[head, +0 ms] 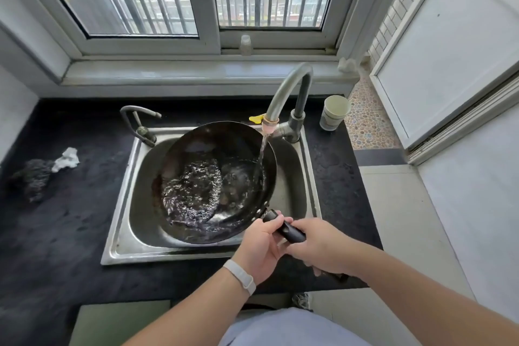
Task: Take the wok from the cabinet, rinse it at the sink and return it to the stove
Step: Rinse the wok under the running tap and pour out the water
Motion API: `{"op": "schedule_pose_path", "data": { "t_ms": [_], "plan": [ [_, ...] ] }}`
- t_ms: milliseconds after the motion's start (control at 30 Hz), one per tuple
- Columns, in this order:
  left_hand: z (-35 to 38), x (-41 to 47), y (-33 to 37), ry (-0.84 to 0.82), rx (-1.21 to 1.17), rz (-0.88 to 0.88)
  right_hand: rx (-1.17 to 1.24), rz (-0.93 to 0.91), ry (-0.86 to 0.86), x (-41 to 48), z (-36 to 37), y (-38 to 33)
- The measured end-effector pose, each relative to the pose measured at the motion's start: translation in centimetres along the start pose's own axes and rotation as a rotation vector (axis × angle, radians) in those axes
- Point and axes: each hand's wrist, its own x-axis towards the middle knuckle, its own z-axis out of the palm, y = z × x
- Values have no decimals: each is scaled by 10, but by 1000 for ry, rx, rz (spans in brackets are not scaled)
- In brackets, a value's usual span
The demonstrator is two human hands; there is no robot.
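- The wok [213,177], black and round, sits over the basin of the steel sink [123,233], tilted, its far rim near the taps.
- Its dark handle [283,226] points toward the person, past the sink's near right corner.
- The left hand [259,250] grips the handle close to the wok's rim, fingers curled round it; a white wristband [240,275] sits on that wrist.
- The right hand [317,244] grips the same handle further back, just beside the left, and the handle's end pokes out beyond it.
- A curved grey faucet [292,93] arches over the wok's right side.
- A stream of water [262,154] falls from its pinkish nozzle onto the wok's inner right wall.
- Rippling water pools in the wok's bottom, toward the left.
- A smaller tap [139,123] stands at the sink's far left corner.
- A paper cup [334,112] stands on the black countertop [70,219], right of the faucet.
- A crumpled white tissue [67,159] and a dark scouring pad [33,177] lie touching on the counter, well left of the sink.
- A small clear bottle [245,45] stands on the window track.
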Motion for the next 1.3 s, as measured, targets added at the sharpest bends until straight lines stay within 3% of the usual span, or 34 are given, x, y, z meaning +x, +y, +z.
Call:
{"op": "schedule_pose_path", "data": {
  "t_ms": [300,567,800,933,1000,1100,1300],
  "plan": [
    [-24,-10,5,117,96,99,283,106,-183,20,10,-15],
    [-35,-6,6,111,66,149,651,231,-358,40,16,-5],
    [-36,5,9,286,207,181,388,212,-364,50,6,-18],
    [-35,8,15,361,214,208,-117,152,-109,56,20,-31],
    [-37,8,17,390,221,212,-258,86,-7,57,29,-34],
    [-39,5,20,405,267,222,-246,62,22,53,33,-36],
    [-34,-2,29,390,228,252,122,94,-77,46,23,-45]
  ]
}}
